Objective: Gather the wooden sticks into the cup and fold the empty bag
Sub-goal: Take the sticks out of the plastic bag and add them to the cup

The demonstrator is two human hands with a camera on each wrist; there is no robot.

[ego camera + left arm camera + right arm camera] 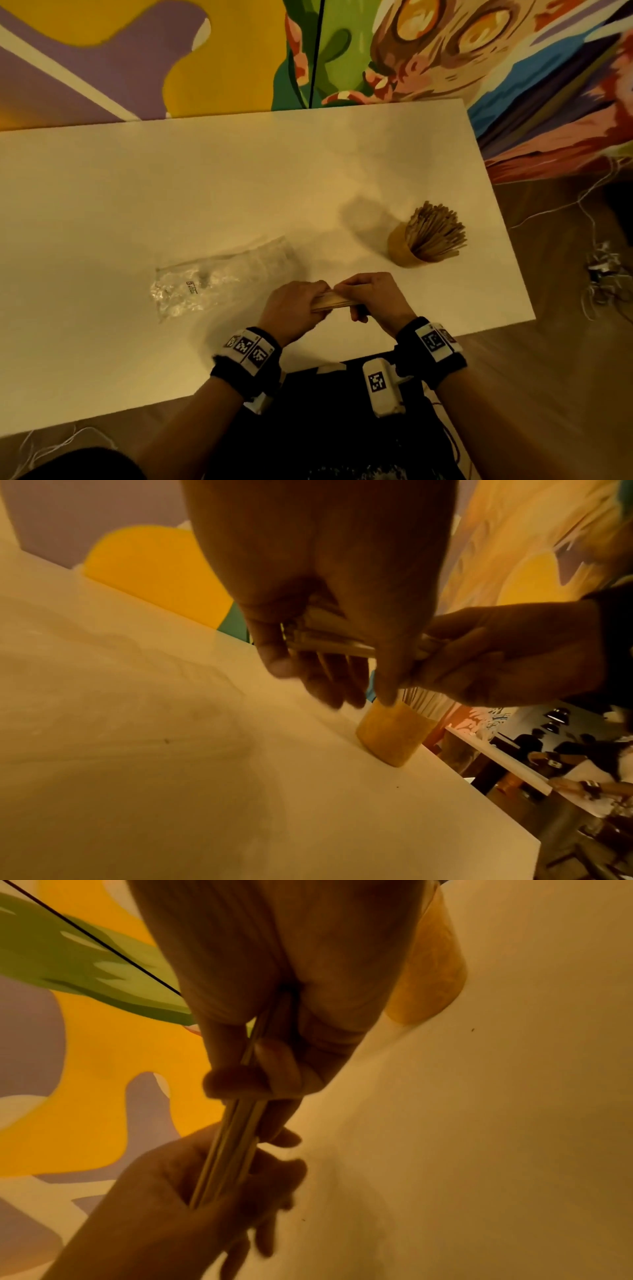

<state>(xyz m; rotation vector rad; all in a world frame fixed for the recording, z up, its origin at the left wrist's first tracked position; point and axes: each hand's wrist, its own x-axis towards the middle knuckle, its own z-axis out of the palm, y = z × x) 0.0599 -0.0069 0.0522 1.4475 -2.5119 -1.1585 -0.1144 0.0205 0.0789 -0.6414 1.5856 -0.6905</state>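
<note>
A bundle of wooden sticks (329,303) lies level between both hands near the table's front edge. My left hand (295,308) grips its left end, and my right hand (371,294) grips its right end. The same bundle (230,1153) runs from my right hand (274,1053) down into the left hand (192,1204) in the right wrist view. The bundle (329,639) also crosses under my left hand (325,647). A tan cup (406,250) stands at the right, packed with fanned-out sticks (435,229). The clear empty plastic bag (212,281) lies crumpled and flat left of the hands.
The white table (171,192) ends at its right edge close beyond the cup. A painted mural wall (239,51) rises behind the table. Loose cables (599,281) lie on the wooden floor at the right. People sit at another table (514,772) in the distance.
</note>
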